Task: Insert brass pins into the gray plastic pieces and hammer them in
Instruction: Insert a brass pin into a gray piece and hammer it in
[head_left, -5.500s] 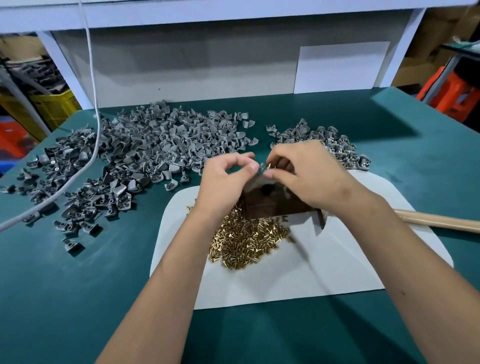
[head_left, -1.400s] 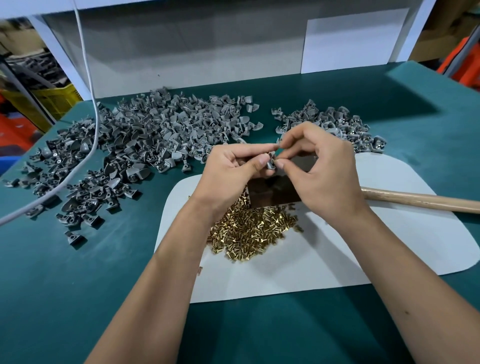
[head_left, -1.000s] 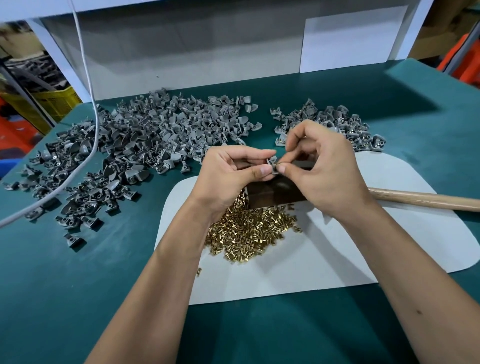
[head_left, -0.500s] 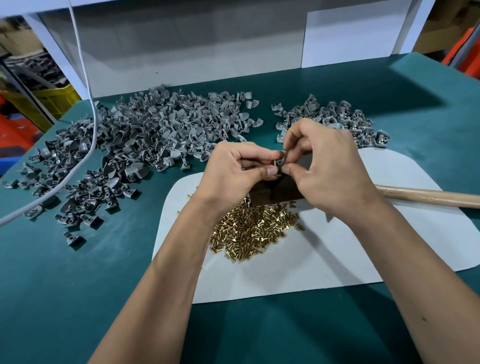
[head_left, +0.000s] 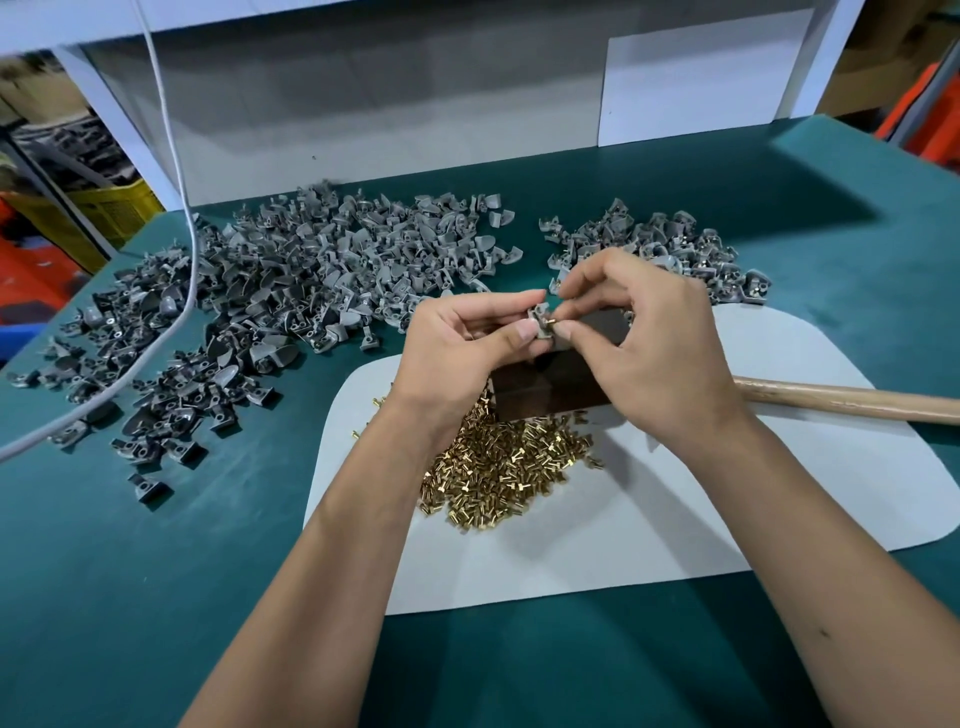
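My left hand pinches a small gray plastic piece between thumb and fingers, above a dark block. My right hand pinches a brass pin whose tip sits at the piece. A heap of brass pins lies on the white mat just below my hands. A large pile of gray pieces spreads over the green table at the left. A smaller pile of gray pieces lies behind my right hand.
A wooden hammer handle lies on the mat at the right, its head hidden behind my right hand. A white cable hangs down over the left pile. White panels close the back of the green table.
Both hands stayed together above the block, shifting slightly. The right hand's fingers have brought the brass pin against the gray piece, and the pin now shows between the fingertips.
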